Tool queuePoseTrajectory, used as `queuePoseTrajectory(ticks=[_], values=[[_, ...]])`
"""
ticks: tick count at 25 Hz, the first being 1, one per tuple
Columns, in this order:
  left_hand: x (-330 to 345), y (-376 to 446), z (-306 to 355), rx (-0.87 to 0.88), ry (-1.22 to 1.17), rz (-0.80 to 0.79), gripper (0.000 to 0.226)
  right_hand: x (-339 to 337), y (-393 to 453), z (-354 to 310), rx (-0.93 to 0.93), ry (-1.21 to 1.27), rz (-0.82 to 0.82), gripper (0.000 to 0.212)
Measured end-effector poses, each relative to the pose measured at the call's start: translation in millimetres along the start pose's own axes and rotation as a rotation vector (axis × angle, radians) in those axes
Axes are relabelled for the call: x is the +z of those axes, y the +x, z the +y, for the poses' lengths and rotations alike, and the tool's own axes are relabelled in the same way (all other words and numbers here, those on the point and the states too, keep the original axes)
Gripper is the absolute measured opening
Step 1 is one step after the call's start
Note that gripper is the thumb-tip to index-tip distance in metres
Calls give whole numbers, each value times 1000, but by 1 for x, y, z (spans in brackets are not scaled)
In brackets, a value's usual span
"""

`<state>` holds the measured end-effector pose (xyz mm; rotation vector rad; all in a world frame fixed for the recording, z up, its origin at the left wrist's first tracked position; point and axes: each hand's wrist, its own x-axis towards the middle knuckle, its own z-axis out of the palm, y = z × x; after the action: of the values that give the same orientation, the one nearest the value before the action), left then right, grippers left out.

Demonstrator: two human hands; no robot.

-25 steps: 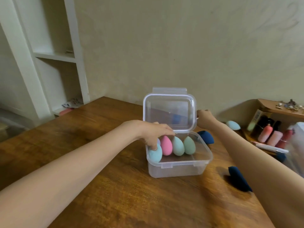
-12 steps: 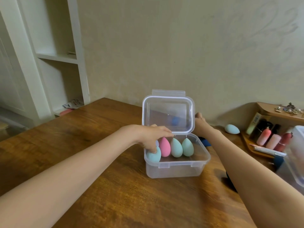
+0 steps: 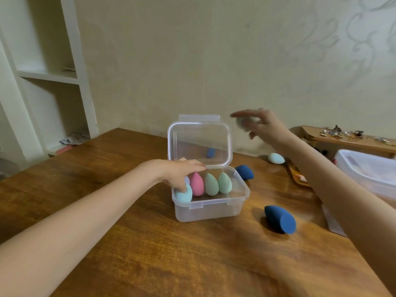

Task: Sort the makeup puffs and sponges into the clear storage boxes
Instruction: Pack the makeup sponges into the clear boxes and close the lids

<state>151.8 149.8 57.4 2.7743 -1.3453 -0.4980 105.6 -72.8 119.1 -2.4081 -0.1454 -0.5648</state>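
Right hand (image 3: 263, 125) pinches pale teardrop foam sponge (image 3: 244, 123) (blurred) above clear lidded plastic box (image 3: 210, 211); left hand (image 3: 182, 172), fingers relaxed, presses light-blue sponge (image 3: 183, 195). Probably soft, featherlight: pinch mid-body gently.

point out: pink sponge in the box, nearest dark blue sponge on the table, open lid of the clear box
pink sponge (image 3: 197, 184), head view, middle of its rounded body.
nearest dark blue sponge (image 3: 280, 219), head view, centre of its side.
open lid (image 3: 199, 142), head view, centre of the clear panel.
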Motion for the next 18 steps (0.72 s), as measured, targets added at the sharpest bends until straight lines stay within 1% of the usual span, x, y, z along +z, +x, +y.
queuePoseTrajectory(ticks=[1, 2, 3, 4, 5, 7, 8, 12, 15, 16, 18], values=[[0, 0, 1, -2, 7, 1, 83, 5, -16, -16, 2, 82, -173, 40], [1, 0, 0, -6, 9, 4, 83, 15, -30, -28, 35, 102, -332, 49], [2, -1, 1, -12, -2, 12, 83, 29, -39, -33, 82, 49, -452, 54], [3, -1, 1, -19, -26, 22, 83, 42, -47, -34, 131, -32, -524, 54], [3, -3, 2, -23, -58, 38, 82, 55, -51, -32, 155, -131, -557, 49], [6, -5, 5, -11, -136, 71, 80, 73, -55, -30, 113, -280, -588, 37], [7, -5, 6, 3, -173, 86, 80, 78, -57, -29, 96, -310, -595, 33], [7, -2, 14, 45, -242, 92, 78, 87, -64, -24, 91, -333, -525, 28], [4, 4, 24, 60, -287, 88, 76, 82, -63, -16, 142, -330, -447, 38], [3, 7, 26, 60, -312, 81, 77, 79, -63, -13, 170, -317, -425, 38], [1, 11, 30, 57, -355, 71, 78, 77, -63, -8, 190, -293, -422, 24]])
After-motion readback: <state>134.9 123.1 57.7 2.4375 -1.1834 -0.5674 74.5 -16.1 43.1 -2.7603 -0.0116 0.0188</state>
